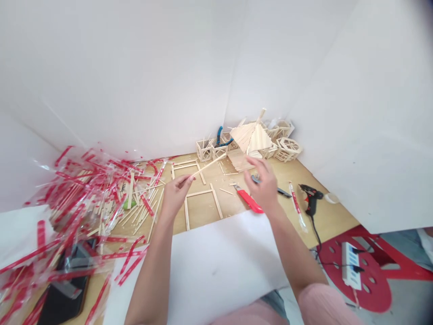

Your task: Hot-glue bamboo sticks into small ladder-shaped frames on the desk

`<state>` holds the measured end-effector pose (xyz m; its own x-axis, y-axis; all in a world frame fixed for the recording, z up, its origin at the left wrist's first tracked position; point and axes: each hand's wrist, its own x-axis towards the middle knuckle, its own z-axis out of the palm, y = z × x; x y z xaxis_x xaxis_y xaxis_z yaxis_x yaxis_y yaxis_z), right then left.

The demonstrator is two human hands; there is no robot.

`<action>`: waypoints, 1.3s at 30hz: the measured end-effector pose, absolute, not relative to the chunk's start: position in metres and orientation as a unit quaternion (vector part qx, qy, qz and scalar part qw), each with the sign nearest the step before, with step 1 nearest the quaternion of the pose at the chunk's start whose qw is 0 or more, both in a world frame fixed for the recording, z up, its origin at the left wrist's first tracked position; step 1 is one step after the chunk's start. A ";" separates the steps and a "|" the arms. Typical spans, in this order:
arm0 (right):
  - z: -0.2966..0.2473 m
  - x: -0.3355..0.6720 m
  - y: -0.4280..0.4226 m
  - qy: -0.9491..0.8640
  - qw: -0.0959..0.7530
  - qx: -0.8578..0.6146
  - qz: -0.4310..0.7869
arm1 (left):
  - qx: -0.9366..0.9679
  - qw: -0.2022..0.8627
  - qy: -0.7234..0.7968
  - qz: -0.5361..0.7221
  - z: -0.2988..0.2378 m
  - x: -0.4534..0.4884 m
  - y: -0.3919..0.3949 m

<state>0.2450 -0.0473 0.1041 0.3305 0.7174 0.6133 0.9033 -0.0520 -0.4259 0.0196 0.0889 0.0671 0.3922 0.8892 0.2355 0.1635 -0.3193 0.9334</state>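
Observation:
My left hand (178,192) pinches one end of a pale wooden chopstick (211,164), which slants up to the right above the table. To its right, my right hand (262,183) is raised with thumb and fingers apart and nothing visible between them. Close below that hand lie a red utility knife (249,200) and a dark tool (283,192), partly hidden by the hand. Two open frames of sticks lie beneath the left hand's area: a far frame (184,165) and a near frame (199,193). A white sheet (223,266) covers the table's front.
Torn red-and-clear wrappers (77,185) and loose chopsticks (144,212) heap at left, over a black phone (67,293). Behind stand a stick-built roof (252,137), lattice boxes (204,150) and blue-handled pliers (219,135). A glue gun (311,196) and power strip (352,264) are at right.

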 end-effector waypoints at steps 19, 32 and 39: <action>0.030 0.335 -0.119 -0.381 0.083 -0.920 0.023 | 0.501 0.706 0.300 0.401 0.098 0.051 0.033; 0.091 0.228 -0.133 -0.530 0.343 -0.758 0.165 | 0.567 0.683 0.290 0.358 0.075 0.080 0.008; 0.093 0.226 -0.133 -0.557 0.341 -0.740 0.163 | 0.594 0.683 0.242 0.351 0.071 0.079 0.007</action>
<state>0.2260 -0.1332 0.0927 0.3272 0.9347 0.1389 0.7123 -0.1474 -0.6862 0.0786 0.0065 0.0714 0.6372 0.7659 0.0861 -0.1917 0.0494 0.9802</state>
